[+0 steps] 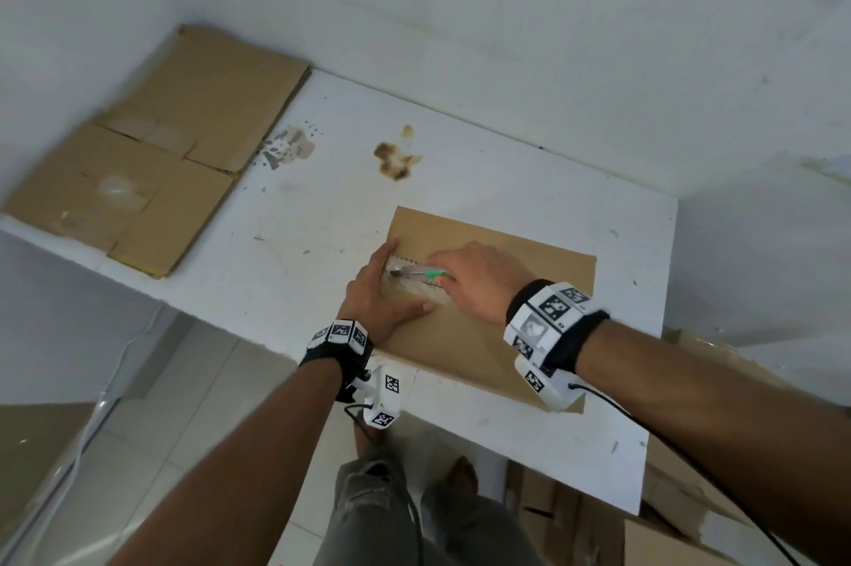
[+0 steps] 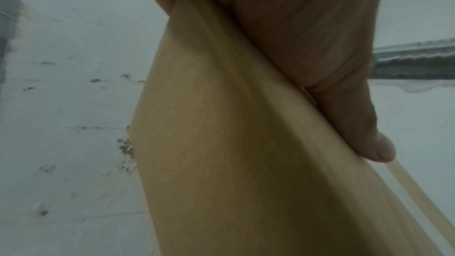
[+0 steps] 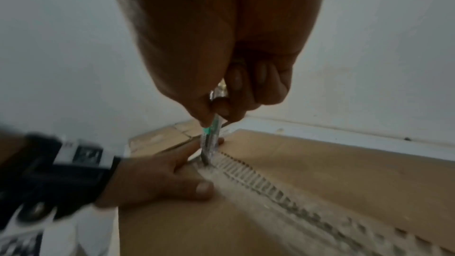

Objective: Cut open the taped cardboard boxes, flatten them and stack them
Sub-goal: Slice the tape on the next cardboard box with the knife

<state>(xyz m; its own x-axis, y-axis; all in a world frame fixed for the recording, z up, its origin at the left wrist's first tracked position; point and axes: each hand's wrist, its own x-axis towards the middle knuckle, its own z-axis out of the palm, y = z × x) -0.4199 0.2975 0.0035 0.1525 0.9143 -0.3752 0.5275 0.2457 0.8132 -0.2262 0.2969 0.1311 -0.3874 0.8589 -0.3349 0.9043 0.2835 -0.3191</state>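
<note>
Bright, even head view with bowed edges; dim, grainy, motion-blurred wrist views.

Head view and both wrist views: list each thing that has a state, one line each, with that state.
cardboard box: on the table, top seam taped, being cut at its left end
tape: along the seam
cutter: blade out, tip on the tape
right hand: grips the cutter
left hand: flat, pressing the box's left edge
flattened cardboard: lying flat at the table's far left
table: stained
</note>
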